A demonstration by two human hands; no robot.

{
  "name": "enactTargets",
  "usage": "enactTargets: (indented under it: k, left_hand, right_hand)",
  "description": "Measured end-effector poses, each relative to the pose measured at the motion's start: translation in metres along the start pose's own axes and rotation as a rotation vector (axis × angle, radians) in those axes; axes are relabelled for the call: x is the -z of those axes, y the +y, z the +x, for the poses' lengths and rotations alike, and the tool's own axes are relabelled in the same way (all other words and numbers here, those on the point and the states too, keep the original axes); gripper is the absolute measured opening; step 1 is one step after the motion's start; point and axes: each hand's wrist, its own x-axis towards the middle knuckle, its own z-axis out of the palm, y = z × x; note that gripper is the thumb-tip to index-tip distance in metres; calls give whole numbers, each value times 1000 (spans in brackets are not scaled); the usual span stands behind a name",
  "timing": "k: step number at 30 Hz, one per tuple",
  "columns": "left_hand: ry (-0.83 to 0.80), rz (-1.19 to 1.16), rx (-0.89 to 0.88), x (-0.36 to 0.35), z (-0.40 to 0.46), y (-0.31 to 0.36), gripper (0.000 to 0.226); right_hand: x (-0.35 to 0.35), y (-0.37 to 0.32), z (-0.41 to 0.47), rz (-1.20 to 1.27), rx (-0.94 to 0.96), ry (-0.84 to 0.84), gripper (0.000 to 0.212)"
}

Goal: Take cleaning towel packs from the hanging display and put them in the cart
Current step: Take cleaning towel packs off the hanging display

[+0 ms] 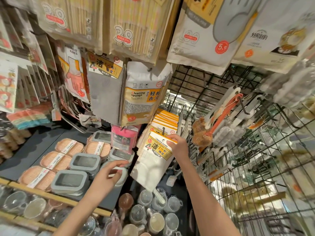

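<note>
A white cleaning towel pack (151, 160) with a yellow label hangs tilted at the front of a row of like packs (166, 120) on a hook. My right hand (177, 147) pinches the front pack's top right corner by the label. My left hand (109, 174) hovers to the pack's lower left with fingers loosely spread, holding nothing. A grey towel pack (104, 92) hangs higher up on the display. No cart shows in this view.
A cleaning sponge pack (143, 97) hangs above the towels. Soap dishes (80, 166) and grey boxes lie on the dark shelf at left. Cups (153, 215) stand below. A black wire grid (255, 159) with brushes fills the right.
</note>
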Motion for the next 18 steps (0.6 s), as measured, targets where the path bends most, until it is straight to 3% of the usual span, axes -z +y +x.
enactTargets:
  k: [9,18]
  left_hand:
    - [11,3,-1,4,-1,-11,53]
    - [14,-33,25,1,-6,-12,52]
  right_hand:
    - [-10,-4,6,-26,58,-7,16]
    - [-6,-1,7,-135,-13,19,16]
